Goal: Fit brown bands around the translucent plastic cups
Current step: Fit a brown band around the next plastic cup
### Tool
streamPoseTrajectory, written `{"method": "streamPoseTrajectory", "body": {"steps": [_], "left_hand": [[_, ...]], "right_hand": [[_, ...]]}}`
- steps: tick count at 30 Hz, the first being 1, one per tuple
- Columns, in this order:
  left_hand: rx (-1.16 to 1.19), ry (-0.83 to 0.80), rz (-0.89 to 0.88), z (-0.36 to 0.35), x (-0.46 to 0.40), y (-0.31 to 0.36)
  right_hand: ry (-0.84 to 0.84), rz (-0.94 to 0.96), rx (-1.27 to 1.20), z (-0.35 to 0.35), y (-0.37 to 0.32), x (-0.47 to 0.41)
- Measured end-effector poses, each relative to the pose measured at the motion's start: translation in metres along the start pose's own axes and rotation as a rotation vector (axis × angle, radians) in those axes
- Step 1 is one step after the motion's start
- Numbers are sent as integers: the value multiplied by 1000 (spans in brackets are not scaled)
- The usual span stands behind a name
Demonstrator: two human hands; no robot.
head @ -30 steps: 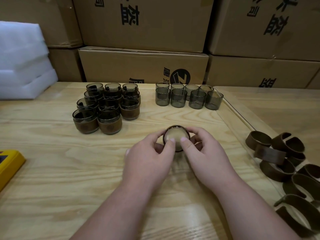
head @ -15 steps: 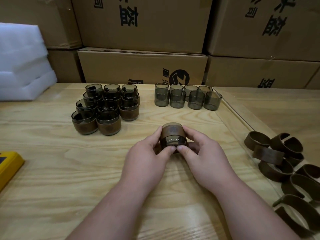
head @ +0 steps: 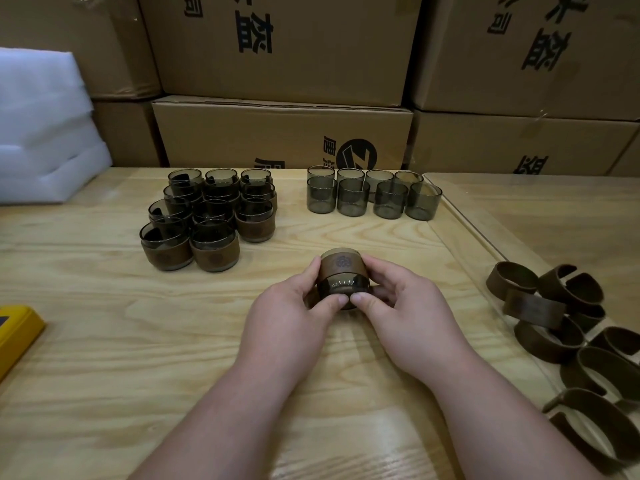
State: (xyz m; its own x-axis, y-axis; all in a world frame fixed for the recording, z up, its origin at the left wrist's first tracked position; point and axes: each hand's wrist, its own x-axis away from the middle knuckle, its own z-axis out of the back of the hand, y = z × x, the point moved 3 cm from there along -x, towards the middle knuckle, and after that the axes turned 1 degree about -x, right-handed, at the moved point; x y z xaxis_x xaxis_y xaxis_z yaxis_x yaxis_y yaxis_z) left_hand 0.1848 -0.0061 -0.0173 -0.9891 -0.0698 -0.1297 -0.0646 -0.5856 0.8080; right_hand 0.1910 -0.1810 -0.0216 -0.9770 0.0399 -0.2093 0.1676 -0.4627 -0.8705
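Gripping one cup (head: 341, 284) between them, your left hand (head: 289, 315) and right hand (head: 407, 311) hold it just above the bench (head: 104, 358) at centre, thumbs pressed on its dark near end. A brown band (head: 341, 265) wraps its far half. Loose bands (head: 554, 323) lie heaped at the right. Farther off, banded cups (head: 207, 216) cluster at left, bare cups (head: 372, 197) stand in rows to their right, before stacked cardboard boxes (head: 284, 133).
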Motion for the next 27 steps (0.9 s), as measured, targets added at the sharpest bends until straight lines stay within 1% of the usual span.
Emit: {"method": "streamPoseTrajectory", "body": {"steps": [8, 12, 15, 17, 18, 22, 25, 27], "left_hand": [[-14, -7, -12, 0, -1, 0], [30, 12, -10, -2, -1, -2], [86, 34, -11, -3, -1, -1], [103, 31, -4, -4, 0, 1], [94, 25, -5, -4, 1, 3], [31, 5, -9, -3, 6, 9], [11, -25, -9, -1, 10, 14], [25, -42, -3, -1, 10, 15]], "right_hand": [[-3, -18, -18, 0, -1, 0], [-4, 8, -23, -1, -2, 2], [15, 6, -144, -4, -4, 3], [63, 1, -249, -5, -5, 2], [86, 8, -261, -5, -5, 2], [76, 36, -192, -11, -6, 2], [92, 39, -31, -14, -6, 0], [113, 28, 19, -15, -6, -3]]}}
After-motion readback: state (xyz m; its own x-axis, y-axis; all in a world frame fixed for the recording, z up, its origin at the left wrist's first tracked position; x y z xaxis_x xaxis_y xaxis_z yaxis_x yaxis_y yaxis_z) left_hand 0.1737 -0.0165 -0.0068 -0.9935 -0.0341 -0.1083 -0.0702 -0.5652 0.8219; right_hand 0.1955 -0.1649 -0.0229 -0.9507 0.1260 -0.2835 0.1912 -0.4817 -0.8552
